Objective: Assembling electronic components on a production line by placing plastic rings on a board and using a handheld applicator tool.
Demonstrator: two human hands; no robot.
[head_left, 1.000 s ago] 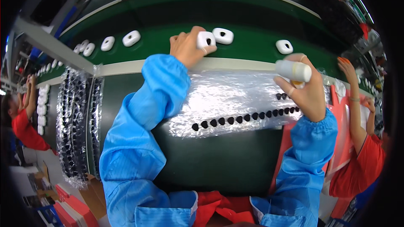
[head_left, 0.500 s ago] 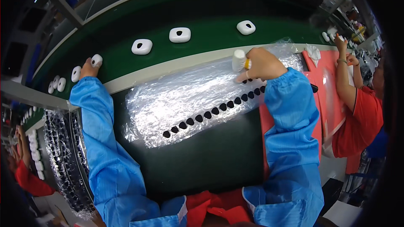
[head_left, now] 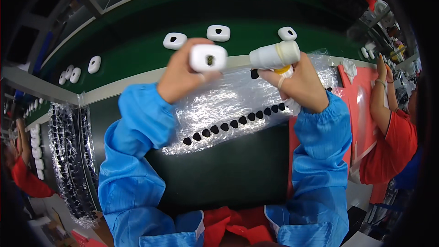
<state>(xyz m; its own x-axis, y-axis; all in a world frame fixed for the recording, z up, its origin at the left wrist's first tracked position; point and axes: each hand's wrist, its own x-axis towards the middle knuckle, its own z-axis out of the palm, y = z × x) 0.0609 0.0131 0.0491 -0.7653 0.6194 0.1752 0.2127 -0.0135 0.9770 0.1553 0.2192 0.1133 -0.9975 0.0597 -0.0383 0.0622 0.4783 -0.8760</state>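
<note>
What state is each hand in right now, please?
Left hand: closed on a white case.
Right hand: closed on a pale bottle, a black piece at its thumb.

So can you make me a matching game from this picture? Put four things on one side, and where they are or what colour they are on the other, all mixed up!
Things:
1. biggest-looking white case
2. pale bottle-shaped thing
3. row of black pieces
4. long belt

Places and colours:
A. on the clear plastic sheet
B. green
C. in the person's right hand
D. in the person's left hand

Right pairs: 1-D, 2-C, 3-A, 4-B
</note>
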